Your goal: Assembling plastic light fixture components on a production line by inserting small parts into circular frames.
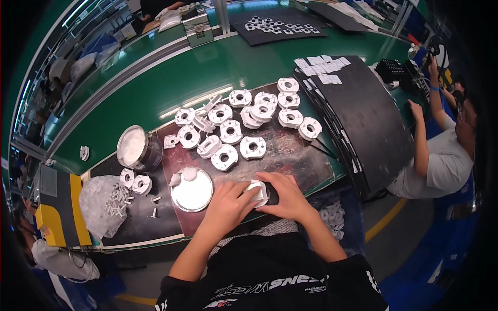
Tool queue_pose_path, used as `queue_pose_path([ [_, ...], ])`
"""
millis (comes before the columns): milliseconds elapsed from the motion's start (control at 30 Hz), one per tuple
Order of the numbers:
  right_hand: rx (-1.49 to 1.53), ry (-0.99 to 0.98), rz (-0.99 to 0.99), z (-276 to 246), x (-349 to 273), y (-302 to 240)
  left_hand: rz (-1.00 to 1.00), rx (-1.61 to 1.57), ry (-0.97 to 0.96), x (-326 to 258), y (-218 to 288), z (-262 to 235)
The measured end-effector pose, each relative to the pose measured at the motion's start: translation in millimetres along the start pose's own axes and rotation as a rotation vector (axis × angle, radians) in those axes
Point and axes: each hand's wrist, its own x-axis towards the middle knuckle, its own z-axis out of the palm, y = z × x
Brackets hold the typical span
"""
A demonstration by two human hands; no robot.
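Note:
Close to the table's front edge, both of my hands hold one white plastic part (262,198). My left hand (226,203) is closed, its fingertips pressing on the part's top and near side. From the other side my right hand (288,196) curls round the part with thumb and fingers. Much of the part is hidden beneath my fingers. Left of my left hand lies a round white lid (192,193) with two pale lumps on its far edge. Several white ring-shaped parts (230,131) with round centre holes lie beyond my hands, some tilted or stacked.
A clear tub of white paste (133,147) stands at the left, near a plastic bag (98,205) of small white pins (119,201). Stacked black boards (363,119) fill the right side. A co-worker (441,160) sits beyond them. Small parts cover a black board (280,39) at the back.

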Motion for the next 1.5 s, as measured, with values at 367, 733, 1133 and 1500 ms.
queue_pose_path([
  [367,0.031,-0.018,0.033,-2,0,0,0.094,-0.051,-0.050,4,-13,-4],
  [733,0.042,-0.056,-0.008,-7,11,2,-0.006,0.025,0.075,-8,-2,7],
  [1133,0.129,0.014,-0.009,1,26,-2,-0.658,0.152,0.695,-149,-40,-47],
  [1500,0.045,0.006,-0.018,5,35,-9,-0.936,0.303,0.611,-206,-88,-39],
])
